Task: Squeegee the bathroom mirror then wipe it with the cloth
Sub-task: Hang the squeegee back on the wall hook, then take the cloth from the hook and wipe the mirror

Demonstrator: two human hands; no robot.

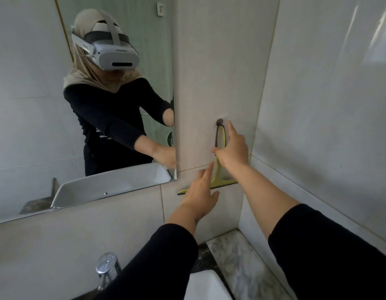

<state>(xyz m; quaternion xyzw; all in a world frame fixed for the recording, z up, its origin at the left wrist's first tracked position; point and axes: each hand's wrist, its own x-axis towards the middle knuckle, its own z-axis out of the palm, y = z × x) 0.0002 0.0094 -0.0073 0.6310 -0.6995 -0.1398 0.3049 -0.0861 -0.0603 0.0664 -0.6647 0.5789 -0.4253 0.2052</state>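
1. A yellow-green squeegee (220, 169) hangs by its looped handle from a dark wall hook (219, 121) on the beige tiled wall (200, 72), just to the right of the bathroom mirror (36, 105); its blade runs roughly level along the bottom, slightly higher at the right end.

2. The right hand (233, 148) lies over the squeegee's handle, palm toward the wall. Its index finger points up past the right side of the loop, the tip close beside the hook; the thumb reaches left across the shaft below the loop. The fingers are loosely spread, and whether they actually grip the handle cannot be told from this angle.

3. The left hand (200, 191) is open, fingers extended and slightly apart, holding nothing. It covers the middle of the blade, fingertips reaching up beside the lower shaft; the blade's left end shows past the hand's left edge.

4. Both forearms are bare from the wrist, with black sleeves (157, 256) pushed up toward the elbows.

5. The mirror reflects the person's reaching arms and a white basin. Below, a chrome tap (107, 267) stands beside the rim of the white sink (206, 284), with a marble ledge (237, 256) in the corner to the right.

6. The cloth is not in view.
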